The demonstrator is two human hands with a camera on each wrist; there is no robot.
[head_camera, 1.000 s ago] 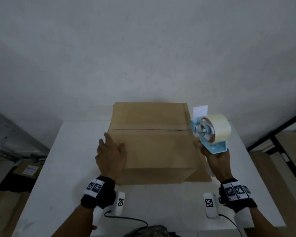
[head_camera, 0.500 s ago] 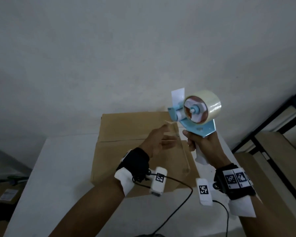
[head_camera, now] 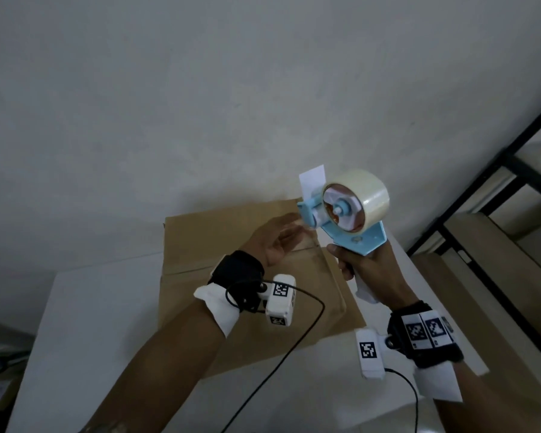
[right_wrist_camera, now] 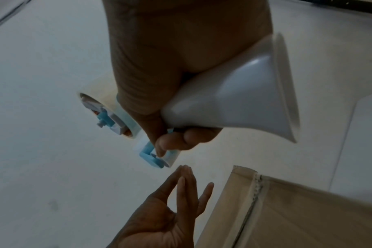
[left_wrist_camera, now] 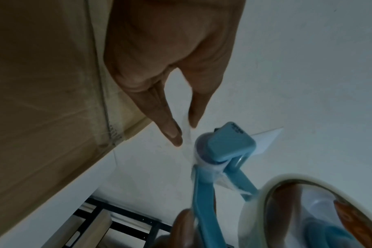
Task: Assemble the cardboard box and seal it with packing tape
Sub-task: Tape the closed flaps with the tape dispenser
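One closed cardboard box (head_camera: 244, 276), tape dispenser (head_camera: 345, 214) above it.

At frame centre, the right hand (right_wrist_camera: 159, 67) grips the blue-and-white plastic tape dispenser (right_wrist_camera: 234, 104); the left hand (right_wrist_camera: 168, 218), fingers straight, reaches below it beside the brown cardboard box (right_wrist_camera: 297, 214).

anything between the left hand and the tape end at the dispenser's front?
Nothing visible. The left hand has thumb and fingertips around a clear strip of tape at the front roller of the tape dispenser, which the right hand grips by the handle above the cardboard box.
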